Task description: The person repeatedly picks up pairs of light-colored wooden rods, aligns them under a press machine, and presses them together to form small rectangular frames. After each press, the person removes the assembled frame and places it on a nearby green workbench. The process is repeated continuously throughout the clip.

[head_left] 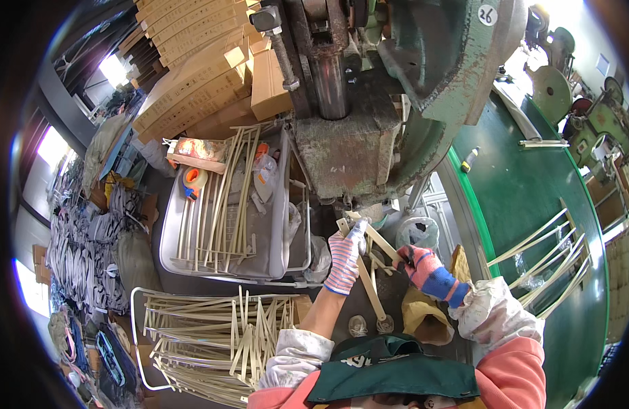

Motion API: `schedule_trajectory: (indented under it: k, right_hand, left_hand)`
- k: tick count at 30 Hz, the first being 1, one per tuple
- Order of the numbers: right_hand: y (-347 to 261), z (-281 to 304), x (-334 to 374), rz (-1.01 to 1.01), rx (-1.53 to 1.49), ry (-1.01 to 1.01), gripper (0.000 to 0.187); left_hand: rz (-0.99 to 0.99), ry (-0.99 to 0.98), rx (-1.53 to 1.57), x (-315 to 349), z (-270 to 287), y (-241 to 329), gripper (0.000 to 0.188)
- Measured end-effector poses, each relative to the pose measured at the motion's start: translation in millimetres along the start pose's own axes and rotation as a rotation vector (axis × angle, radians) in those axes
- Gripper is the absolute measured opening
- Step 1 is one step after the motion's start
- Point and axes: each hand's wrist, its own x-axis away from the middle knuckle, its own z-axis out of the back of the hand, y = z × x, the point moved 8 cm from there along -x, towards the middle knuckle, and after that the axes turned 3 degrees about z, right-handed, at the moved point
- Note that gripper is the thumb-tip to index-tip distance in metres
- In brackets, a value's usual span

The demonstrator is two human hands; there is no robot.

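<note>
Both my hands are gloved and in front of the green press [345,146]. My left hand [345,258], in a striped glove, is closed on a pale flat strip [371,290] that slants down toward my feet. Its fingertips also touch the upper end of a second, shorter-looking pale strip [382,243]. My right hand [427,269], in a pink and blue glove, pinches the lower right end of that second strip. The strips' upper ends lie just below the press head; exact finger contact is partly hidden.
At left stands a grey tub [270,255] with long strips, an orange tape roll [194,178] and bags. Below it, a wire-framed rack [139,334] carries many strips. A green conveyor table [532,180] at right bears more strips. Cardboard boxes [192,88] are stacked behind.
</note>
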Motion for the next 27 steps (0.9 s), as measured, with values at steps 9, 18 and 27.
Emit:
schedule_trajectory:
  k: [9, 18, 27]
  right_hand:
    - [91.7, -28.4, -123.6, 0.126, 0.157, -0.047, 0.011]
    - [215.1, -141.8, -194.5, -0.012, 0.199, -0.111, 0.019]
    - [202.0, -113.0, -156.9, -0.028, 0.103, -0.129, 0.019]
  left_hand:
    - [-0.015, 0.012, -0.142, -12.1, 11.8, -7.5, 0.030]
    - [0.149, 0.015, -0.355, -18.0, 28.5, -29.1, 0.021]
    - [-0.005, -0.190, 0.136, 20.3, 43.3, -23.4, 0.022]
